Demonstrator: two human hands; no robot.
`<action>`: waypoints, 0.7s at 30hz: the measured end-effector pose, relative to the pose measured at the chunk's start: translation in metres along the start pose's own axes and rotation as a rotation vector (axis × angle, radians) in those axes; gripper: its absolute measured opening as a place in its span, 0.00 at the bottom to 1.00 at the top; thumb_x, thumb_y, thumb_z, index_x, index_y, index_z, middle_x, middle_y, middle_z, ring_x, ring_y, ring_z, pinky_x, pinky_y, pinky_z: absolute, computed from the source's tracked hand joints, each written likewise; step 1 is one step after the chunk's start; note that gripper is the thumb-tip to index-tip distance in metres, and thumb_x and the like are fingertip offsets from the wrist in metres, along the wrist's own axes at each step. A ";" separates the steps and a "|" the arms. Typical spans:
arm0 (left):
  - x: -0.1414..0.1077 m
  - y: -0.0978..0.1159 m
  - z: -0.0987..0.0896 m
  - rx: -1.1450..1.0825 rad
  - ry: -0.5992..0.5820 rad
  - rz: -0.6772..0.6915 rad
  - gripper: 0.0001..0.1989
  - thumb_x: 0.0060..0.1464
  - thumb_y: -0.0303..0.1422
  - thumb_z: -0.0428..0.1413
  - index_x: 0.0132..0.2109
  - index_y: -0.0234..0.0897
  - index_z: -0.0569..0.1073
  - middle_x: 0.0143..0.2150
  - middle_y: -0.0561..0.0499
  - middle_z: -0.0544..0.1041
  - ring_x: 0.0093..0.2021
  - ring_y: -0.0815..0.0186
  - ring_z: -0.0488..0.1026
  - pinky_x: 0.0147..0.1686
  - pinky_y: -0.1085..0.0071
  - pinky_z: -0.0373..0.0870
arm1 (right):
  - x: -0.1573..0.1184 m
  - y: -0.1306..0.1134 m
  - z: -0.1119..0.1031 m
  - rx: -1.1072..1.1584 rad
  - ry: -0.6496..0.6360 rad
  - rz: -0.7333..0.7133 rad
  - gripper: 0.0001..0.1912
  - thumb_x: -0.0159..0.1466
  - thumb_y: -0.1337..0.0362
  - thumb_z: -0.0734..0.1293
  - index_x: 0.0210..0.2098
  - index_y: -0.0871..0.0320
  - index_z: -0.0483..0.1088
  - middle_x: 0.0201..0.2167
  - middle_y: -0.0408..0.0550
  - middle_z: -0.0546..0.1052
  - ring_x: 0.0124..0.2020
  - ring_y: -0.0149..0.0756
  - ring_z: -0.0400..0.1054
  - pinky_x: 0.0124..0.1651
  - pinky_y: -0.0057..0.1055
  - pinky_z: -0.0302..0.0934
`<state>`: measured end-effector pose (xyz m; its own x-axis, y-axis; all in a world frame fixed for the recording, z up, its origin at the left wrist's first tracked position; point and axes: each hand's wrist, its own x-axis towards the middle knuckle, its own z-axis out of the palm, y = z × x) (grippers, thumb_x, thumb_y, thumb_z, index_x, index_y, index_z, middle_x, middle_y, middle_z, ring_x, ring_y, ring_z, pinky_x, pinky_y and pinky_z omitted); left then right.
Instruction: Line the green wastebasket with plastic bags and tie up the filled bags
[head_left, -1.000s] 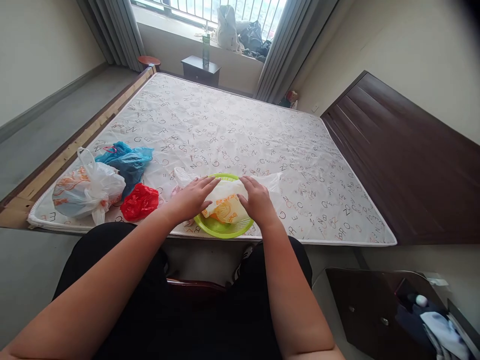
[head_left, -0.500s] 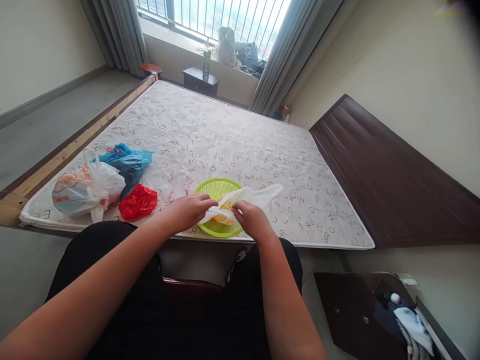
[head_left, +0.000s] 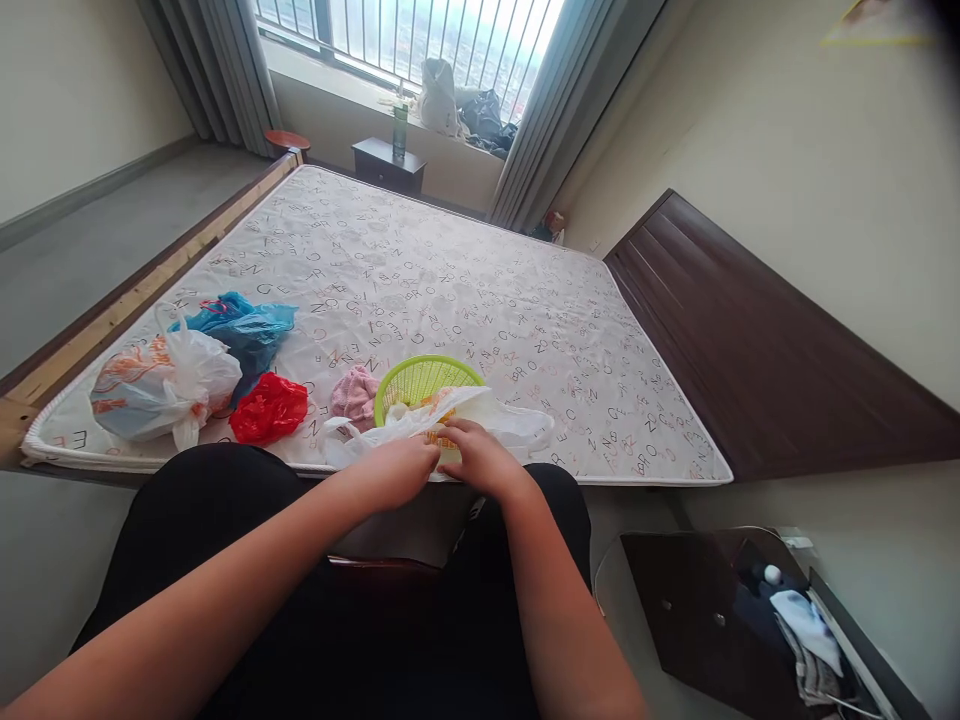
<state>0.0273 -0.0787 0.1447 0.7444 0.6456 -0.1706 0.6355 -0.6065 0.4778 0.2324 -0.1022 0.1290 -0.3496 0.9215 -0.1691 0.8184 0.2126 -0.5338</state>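
A white plastic bag with orange print lies stretched between my hands over the near side of a green plastic basket. My left hand is closed on the bag's near edge. Beside it my right hand pinches the bag with thumb and fingers. Pale contents show in the basket, partly covered by the bag; I cannot make out what they are. Just left of the basket is a pink cloth. Further left lie a crumpled red plastic bag, a blue plastic bag and a filled, knotted white bag.
Everything rests along the near edge of a letter-patterned mattress. A wooden bed rail runs along the left, a dark headboard along the right. A dark cabinet with clothes on it stands at lower right.
Both hands have come closer together and toward me, drawing the white bag to the basket's near rim. The bag now spreads wider to both sides, and more of the pink cloth shows.
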 end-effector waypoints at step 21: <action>0.032 -0.029 0.042 0.079 0.305 -0.509 0.31 0.64 0.39 0.54 0.69 0.26 0.65 0.71 0.27 0.62 0.74 0.34 0.51 0.66 0.41 0.60 | 0.002 0.006 0.043 0.133 0.011 0.331 0.58 0.57 0.52 0.80 0.77 0.49 0.49 0.77 0.57 0.52 0.77 0.56 0.47 0.75 0.53 0.48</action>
<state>0.0415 -0.0598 0.0895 0.2571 0.9612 -0.1003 0.9190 -0.2111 0.3330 0.2169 -0.1127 0.0895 -0.0702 0.9369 -0.3424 0.8199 -0.1413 -0.5548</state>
